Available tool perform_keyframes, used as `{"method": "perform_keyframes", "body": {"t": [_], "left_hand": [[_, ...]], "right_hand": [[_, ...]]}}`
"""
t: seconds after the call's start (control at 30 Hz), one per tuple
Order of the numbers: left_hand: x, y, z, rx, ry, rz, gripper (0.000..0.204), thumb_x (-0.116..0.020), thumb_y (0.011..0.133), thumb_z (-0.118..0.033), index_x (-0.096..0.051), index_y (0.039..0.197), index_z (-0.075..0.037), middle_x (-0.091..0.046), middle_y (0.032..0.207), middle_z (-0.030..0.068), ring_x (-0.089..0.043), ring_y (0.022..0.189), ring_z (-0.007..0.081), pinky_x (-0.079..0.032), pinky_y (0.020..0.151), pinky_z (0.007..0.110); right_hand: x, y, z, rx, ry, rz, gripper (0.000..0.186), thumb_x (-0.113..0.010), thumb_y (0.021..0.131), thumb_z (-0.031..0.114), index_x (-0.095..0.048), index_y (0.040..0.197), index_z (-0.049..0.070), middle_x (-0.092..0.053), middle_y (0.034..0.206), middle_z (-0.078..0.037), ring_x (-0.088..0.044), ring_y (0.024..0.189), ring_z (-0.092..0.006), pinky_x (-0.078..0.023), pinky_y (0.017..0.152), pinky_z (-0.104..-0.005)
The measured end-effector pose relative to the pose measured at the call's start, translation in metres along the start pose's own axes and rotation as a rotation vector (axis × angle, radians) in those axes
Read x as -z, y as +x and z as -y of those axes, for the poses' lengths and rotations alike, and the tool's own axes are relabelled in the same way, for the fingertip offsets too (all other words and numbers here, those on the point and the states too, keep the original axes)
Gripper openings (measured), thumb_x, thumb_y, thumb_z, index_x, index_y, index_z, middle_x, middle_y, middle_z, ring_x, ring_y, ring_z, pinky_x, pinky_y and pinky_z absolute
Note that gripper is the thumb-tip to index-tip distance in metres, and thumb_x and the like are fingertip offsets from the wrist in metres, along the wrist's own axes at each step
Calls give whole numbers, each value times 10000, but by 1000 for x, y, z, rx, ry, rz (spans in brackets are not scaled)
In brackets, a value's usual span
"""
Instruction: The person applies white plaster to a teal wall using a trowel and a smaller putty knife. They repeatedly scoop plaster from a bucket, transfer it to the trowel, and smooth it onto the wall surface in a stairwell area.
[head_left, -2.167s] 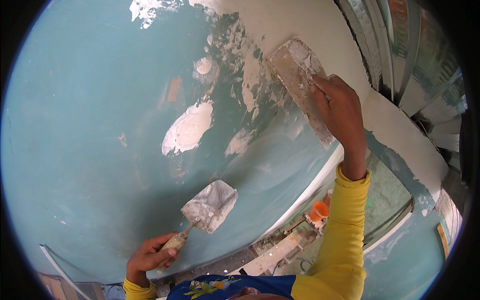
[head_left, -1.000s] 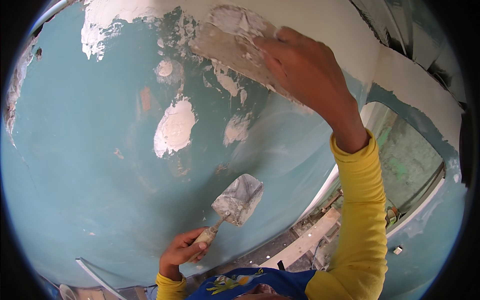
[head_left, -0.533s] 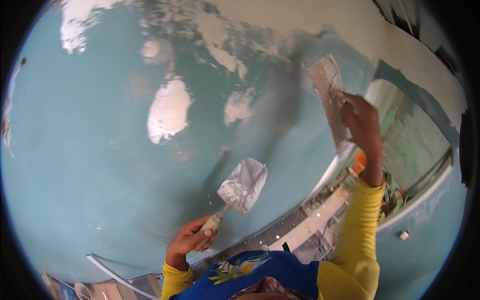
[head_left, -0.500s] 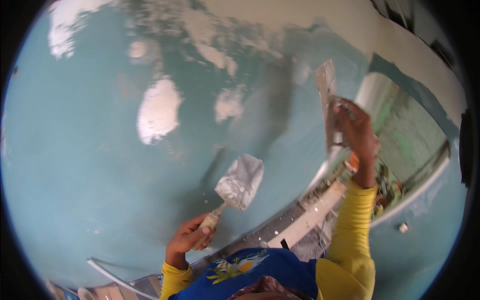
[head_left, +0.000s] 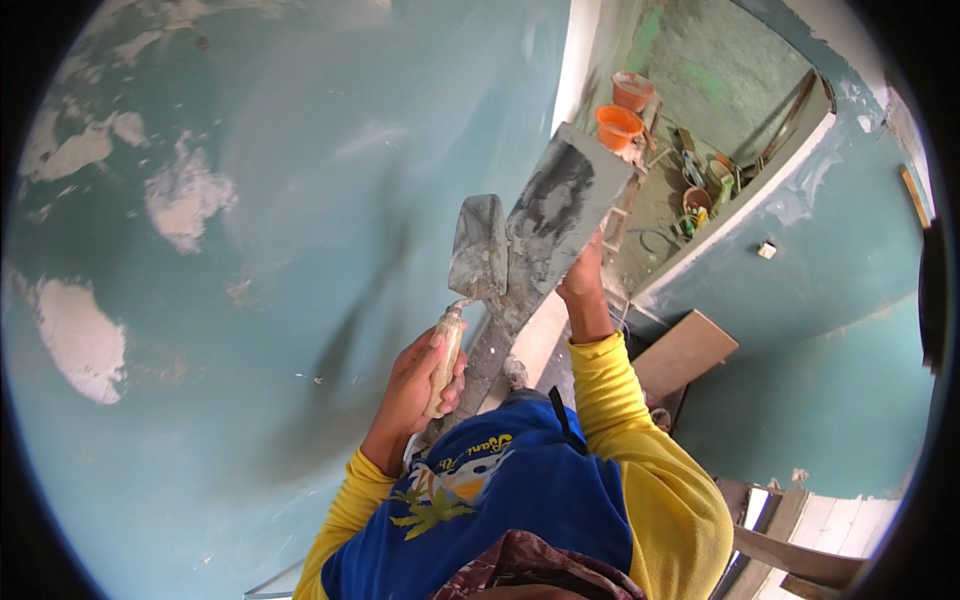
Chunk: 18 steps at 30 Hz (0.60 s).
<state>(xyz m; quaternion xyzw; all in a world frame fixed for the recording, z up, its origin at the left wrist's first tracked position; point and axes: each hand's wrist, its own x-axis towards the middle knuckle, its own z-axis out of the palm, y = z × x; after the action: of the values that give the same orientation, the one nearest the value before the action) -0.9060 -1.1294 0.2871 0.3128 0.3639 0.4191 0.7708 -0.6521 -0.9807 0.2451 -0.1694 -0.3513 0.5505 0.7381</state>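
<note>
My left hand (head_left: 410, 390) is closed round the wooden handle of a small trowel (head_left: 478, 240), whose square grey blade is smeared with plaster. That blade lies up against the edge of a wide plastering trowel (head_left: 565, 205), a long flat metal plate with dark wet smears and clumps of grey plaster along its near edge. Behind the plate my right hand (head_left: 585, 275) grips it; the fingers and the handle are mostly hidden. To the left stands the teal wall (head_left: 300, 240) with rough white plaster patches (head_left: 82, 340).
Through a doorway on the right, an orange basin (head_left: 620, 127) and a reddish bucket (head_left: 632, 90) stand on a wooden support. Tools and small containers (head_left: 697, 200) lie on the floor beyond. A board (head_left: 685, 352) leans near my right elbow. Another teal wall (head_left: 800, 370) curves at the right.
My right hand has come down from the wall and turned the plastering trowel face up. The small trowel now meets it. The view has swung right, toward the doorway.
</note>
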Motion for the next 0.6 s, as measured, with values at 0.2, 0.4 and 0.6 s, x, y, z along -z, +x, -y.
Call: {"method": "perform_keyframes", "body": {"t": [0.2, 0.4, 0.6], "left_hand": [[1, 70, 8, 47, -127, 88, 486, -487, 1102, -379, -491, 1443, -33, -558, 873, 61, -479, 552, 88, -372, 413, 224], [-23, 134, -18, -61, -42, 177, 511, -486, 1099, -401, -489, 1454, -34, -569, 868, 64, -469, 525, 78, -376, 408, 211], [-48, 213, -10, 162, 100, 125, 502, -484, 1096, -406, -507, 1439, -40, -570, 861, 51, -466, 531, 69, -371, 412, 208]], "right_hand": [[51, -7, -22, -37, -609, 114, 138, -643, 979, 34, -724, 1069, -33, -718, 911, -46, -657, 726, -113, -532, 658, -267], [105, 32, -2, -185, -469, -51, 132, -641, 995, 64, -720, 1064, -16, -717, 899, -43, -663, 719, -118, -538, 648, -265], [145, 130, 38, 136, 41, -273, 150, -625, 1001, 85, -702, 1115, 26, -741, 1009, -46, -714, 854, -135, -590, 751, -289]]}}
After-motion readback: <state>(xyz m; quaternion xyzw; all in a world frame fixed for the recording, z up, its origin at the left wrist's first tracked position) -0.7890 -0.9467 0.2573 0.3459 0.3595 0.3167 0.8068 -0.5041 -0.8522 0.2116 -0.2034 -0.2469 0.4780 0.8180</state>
